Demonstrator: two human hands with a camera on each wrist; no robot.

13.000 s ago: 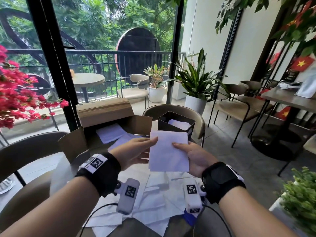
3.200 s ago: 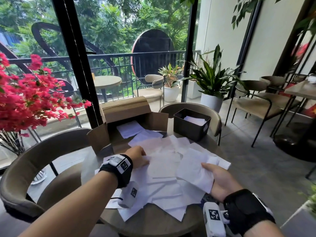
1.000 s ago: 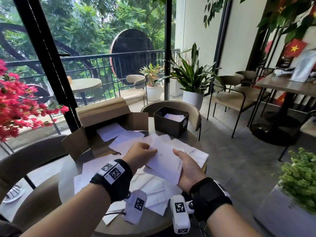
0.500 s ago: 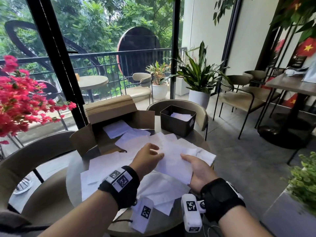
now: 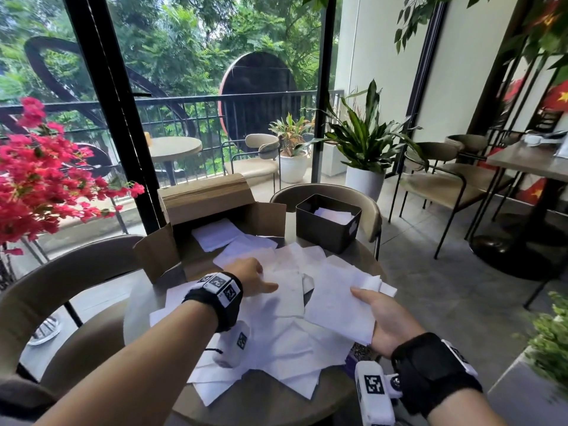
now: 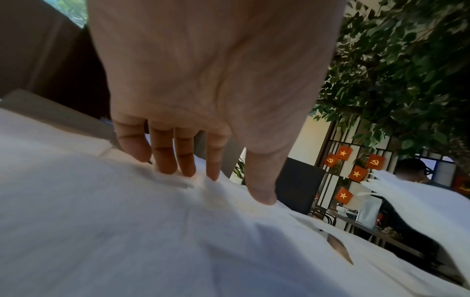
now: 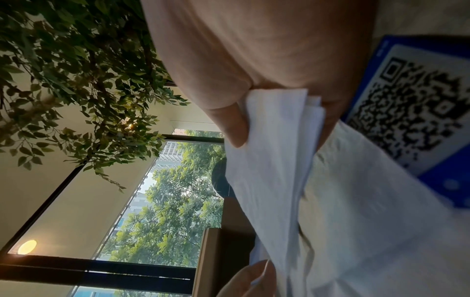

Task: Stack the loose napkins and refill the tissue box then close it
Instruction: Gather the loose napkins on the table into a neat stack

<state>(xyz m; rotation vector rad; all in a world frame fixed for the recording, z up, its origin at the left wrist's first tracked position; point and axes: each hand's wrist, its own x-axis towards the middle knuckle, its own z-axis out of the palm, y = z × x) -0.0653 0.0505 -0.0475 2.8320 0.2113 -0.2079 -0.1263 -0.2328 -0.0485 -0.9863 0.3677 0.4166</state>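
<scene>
One round table (image 5: 147, 305) carries many loose napkins (image 5: 285, 342), uncountable. Left hand (image 5: 250, 276) presses them, fingers straight. Right hand (image 5: 385, 321) pinches a small napkin stack (image 5: 338, 299). One black tissue box (image 5: 327, 232), uncovered.

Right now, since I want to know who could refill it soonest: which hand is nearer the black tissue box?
Left. The left hand presses napkins nearer the black tissue box; the right hand holds a napkin stack closer to the person.

Two hands: the left hand (image 5: 250, 276) and the right hand (image 5: 385, 321). One dark tissue box (image 5: 327, 222) and one cardboard box (image 5: 212, 210) stand beyond them. The loose napkins (image 5: 289, 333) overlap on the one counter (image 5: 264, 408), too many to count.
</scene>
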